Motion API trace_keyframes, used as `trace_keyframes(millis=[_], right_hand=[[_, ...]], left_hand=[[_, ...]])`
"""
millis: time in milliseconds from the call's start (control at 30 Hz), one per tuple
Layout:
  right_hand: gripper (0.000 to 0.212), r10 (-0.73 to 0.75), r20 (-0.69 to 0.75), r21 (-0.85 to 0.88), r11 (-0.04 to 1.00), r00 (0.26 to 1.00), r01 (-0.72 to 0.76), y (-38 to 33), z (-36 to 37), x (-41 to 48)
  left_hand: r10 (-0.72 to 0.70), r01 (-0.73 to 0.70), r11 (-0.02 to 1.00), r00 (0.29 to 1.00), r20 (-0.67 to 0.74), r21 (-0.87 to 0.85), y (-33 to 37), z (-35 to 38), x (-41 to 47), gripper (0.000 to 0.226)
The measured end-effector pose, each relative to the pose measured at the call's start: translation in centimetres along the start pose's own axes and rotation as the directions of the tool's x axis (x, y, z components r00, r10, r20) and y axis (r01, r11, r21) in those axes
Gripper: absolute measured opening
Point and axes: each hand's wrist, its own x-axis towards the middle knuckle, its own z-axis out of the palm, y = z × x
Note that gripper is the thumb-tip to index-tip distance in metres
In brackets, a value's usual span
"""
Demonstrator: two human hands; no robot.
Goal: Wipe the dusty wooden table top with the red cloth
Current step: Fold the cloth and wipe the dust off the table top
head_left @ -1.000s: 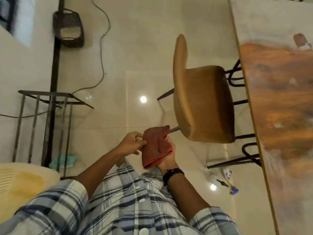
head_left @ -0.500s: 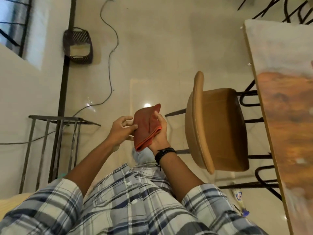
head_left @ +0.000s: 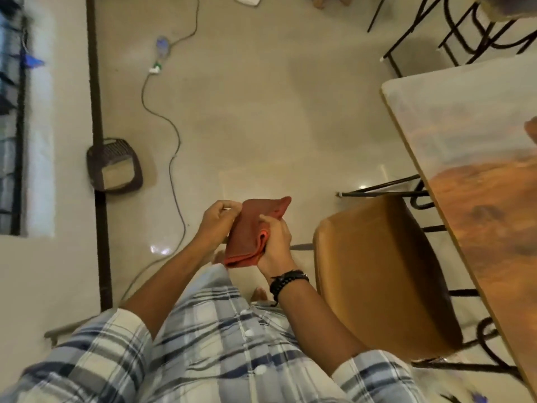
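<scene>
The folded cloth (head_left: pixel 250 231), a moment ago lying on the right palm, is now being clasped along one edge by the right hand (head_left: pixel 276 245), thumb and fingers curled round it, while the opposite edge is being pinched by the left hand (head_left: pixel 219 221). It is being held over the floor beside the chair (head_left: pixel 383 271), apart from the table (head_left: pixel 470 158); wiping is judged not yet begun.

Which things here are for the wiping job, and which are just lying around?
For the job: red cloth, held by left hand and right hand; dusty wooden table top.
Just lying about: chair, cable, dark basket.
</scene>
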Motion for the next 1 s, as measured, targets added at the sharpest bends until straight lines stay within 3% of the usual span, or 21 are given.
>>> trace_keyframes(millis=[100,200,300,433,700,800,900,1000], right_hand=[[0.035,-0.046,-0.032,0.046,0.998,0.998,0.047,-2.4,2.2,2.6],[0.034,-0.077,-0.045,0.094,0.992,0.996,0.081,-5.4,4.3,4.6],[0.034,-0.075,-0.062,0.116,0.990,0.995,0.082,-9.0,5.4,6.2],[0.030,-0.099,-0.114,0.131,0.985,0.989,0.113,-12.7,6.7,6.7],[0.039,-0.206,-0.231,0.176,0.952,0.951,0.250,-16.9,7.9,6.7],[0.034,-0.226,-0.256,0.216,0.934,0.940,0.284,-17.9,7.4,6.7],[0.031,-0.246,-0.287,0.224,0.923,0.926,0.314,-18.6,6.5,7.0],[0.037,-0.266,-0.330,0.240,0.904,0.906,0.353,-19.2,5.2,7.0]], left_hand=[[-0.014,0.011,0.999,0.997,0.077,0.031,3.6,0.6,4.4,0.016],[-0.063,0.045,0.996,0.971,0.230,0.083,6.8,0.7,9.1,0.037],[-0.147,0.124,0.989,0.898,0.415,0.081,10.3,1.0,13.5,0.061],[-0.173,0.096,0.982,0.794,0.583,0.161,15.3,1.8,17.8,0.064],[-0.145,-0.035,0.975,0.639,0.755,0.217,21.9,5.7,21.5,0.081],[-0.176,-0.025,0.970,0.618,0.767,0.242,22.1,7.4,21.7,0.076],[-0.235,-0.017,0.952,0.602,0.763,0.307,22.2,9.3,21.6,0.056],[-0.313,-0.027,0.923,0.526,0.791,0.384,22.2,11.2,21.3,0.040]])
